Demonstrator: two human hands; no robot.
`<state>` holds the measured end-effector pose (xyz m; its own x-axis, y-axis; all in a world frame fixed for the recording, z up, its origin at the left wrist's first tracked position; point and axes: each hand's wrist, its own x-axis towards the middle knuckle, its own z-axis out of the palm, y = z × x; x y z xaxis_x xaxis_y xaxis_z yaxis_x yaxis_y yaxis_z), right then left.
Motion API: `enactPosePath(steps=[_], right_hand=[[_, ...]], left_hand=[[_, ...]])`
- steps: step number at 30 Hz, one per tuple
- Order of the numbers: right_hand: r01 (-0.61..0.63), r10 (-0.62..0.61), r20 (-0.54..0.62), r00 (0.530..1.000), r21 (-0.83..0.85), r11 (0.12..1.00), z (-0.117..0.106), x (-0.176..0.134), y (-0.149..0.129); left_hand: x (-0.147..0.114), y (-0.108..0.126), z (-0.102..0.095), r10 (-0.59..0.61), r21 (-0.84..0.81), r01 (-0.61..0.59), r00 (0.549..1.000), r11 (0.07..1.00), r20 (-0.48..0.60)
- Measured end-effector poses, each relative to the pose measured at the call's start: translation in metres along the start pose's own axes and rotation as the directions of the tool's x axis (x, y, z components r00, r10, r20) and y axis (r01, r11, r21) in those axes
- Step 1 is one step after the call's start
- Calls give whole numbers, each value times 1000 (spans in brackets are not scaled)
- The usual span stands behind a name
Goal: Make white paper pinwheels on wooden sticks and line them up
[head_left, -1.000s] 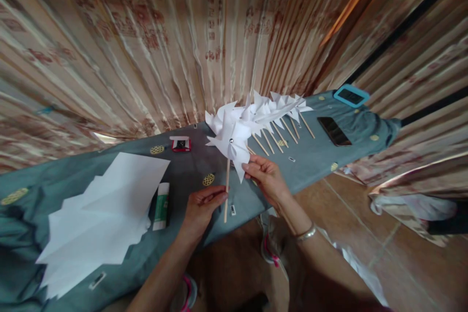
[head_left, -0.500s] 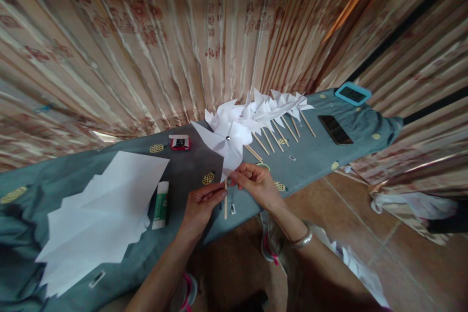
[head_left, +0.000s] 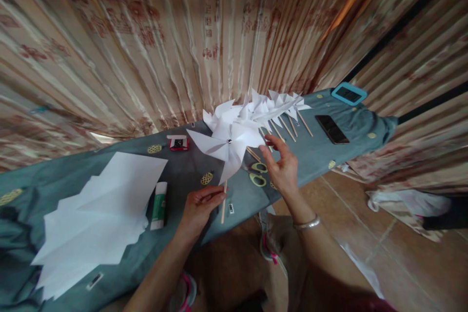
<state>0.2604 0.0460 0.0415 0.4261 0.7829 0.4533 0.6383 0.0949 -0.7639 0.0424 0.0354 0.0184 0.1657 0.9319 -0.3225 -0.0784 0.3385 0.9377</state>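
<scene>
A white paper pinwheel (head_left: pixel 237 144) with a silver pin at its centre is held up on a thin wooden stick (head_left: pixel 224 209). My left hand (head_left: pixel 203 204) pinches that stick just below the paper blades. At the pinwheel's right side is my right hand (head_left: pixel 281 163), its fingers apart and curved, the tips close to a blade; whether they touch it I cannot tell. Behind lies a row of finished-looking pinwheels (head_left: pixel 274 107), their sticks pointing toward me. Scissors with green handles (head_left: pixel 258 180) lie below the held pinwheel, blades hidden.
To the left, a stack of white paper sheets (head_left: pixel 98 219) lies beside a green glue stick (head_left: pixel 159 207). A small red box (head_left: pixel 178 143) stands open near the back edge. At right are a phone (head_left: pixel 332 129) and a blue-framed digital clock (head_left: pixel 349 93). A curtain (head_left: pixel 164 48) hangs behind the cloth-covered table.
My right hand has let go near the top of the stick and moved right and up, its fingers opening. The scissor handles now show. My left hand keeps its hold on the stick.
</scene>
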Motion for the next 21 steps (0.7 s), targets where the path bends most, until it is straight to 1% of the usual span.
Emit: enactPosePath(steps=[2, 5, 10, 13, 16, 21], right_hand=[[-17, 17, 8, 1000, 41, 999, 1, 0, 0], [-88, 85, 33, 996, 109, 990, 4, -2, 0], [-207, 173, 152, 973, 243, 948, 11, -10, -6], [-307, 235, 242, 941, 324, 895, 17, -18, -12], [-401, 277, 348, 896, 363, 841, 22, -26, -20], [-480, 256, 486, 836, 421, 770, 26, -31, -31]], left_hand=[[0, 0, -1, -24, 3, 24, 1000, 1000, 13], [-1, 2, -1, -39, 1, 39, 999, 999, 14], [-1, 5, -1, -39, -14, 39, 999, 999, -30], [0, 4, -1, -35, -40, 33, 998, 999, -43], [2, 3, -1, -15, -53, 12, 998, 999, -56], [4, 1, -1, 4, -50, -7, 998, 999, -59]])
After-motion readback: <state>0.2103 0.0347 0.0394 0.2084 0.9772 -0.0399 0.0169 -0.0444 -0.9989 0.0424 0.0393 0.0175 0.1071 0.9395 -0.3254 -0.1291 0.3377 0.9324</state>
